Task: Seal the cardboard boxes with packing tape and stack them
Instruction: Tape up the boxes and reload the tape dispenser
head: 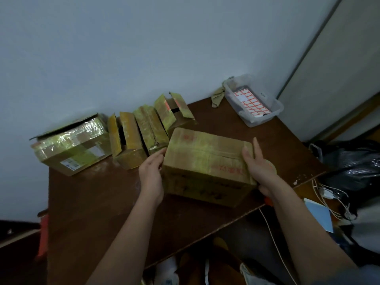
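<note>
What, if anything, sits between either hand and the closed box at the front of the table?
Nothing visible. The left hand rests against the closed box's left end, and the right hand against its right end.

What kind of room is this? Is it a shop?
Probably a small home or back-room packing corner, not a shop floor. A brown table holds taped cardboard boxes, a clear tub holds label stickers, and charger cables trail beside it.
</note>
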A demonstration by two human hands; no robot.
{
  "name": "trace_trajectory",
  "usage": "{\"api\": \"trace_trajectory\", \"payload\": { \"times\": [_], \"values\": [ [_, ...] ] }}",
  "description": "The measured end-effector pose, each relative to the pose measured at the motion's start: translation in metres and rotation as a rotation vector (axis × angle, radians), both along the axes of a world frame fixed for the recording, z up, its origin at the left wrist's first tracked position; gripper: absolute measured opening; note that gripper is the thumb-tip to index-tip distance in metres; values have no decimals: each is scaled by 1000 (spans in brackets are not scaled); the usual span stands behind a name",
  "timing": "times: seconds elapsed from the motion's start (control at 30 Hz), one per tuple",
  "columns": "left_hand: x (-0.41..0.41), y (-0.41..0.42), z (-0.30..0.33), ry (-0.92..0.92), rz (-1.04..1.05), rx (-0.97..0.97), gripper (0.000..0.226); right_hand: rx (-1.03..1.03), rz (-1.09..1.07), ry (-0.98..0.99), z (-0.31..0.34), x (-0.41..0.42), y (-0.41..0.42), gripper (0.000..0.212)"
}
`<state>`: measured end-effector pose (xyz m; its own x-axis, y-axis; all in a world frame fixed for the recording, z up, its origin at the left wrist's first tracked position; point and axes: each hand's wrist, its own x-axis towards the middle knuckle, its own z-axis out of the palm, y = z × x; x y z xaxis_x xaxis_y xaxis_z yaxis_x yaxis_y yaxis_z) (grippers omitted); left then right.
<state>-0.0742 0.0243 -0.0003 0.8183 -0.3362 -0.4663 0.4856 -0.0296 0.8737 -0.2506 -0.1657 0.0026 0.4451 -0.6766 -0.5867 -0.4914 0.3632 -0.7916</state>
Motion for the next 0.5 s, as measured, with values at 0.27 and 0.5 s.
{"api": "trace_trajectory", "payload": {
  "times": [0.27,0.5],
  "values": [
    [-19,-73,47,-342,-11,147,34,-136,-265,-168,27,-10,-27,47],
    [-31,-137,51,-173,-231,155,64,-228,-501,-242,32,6,-72,50]
  ]
}}
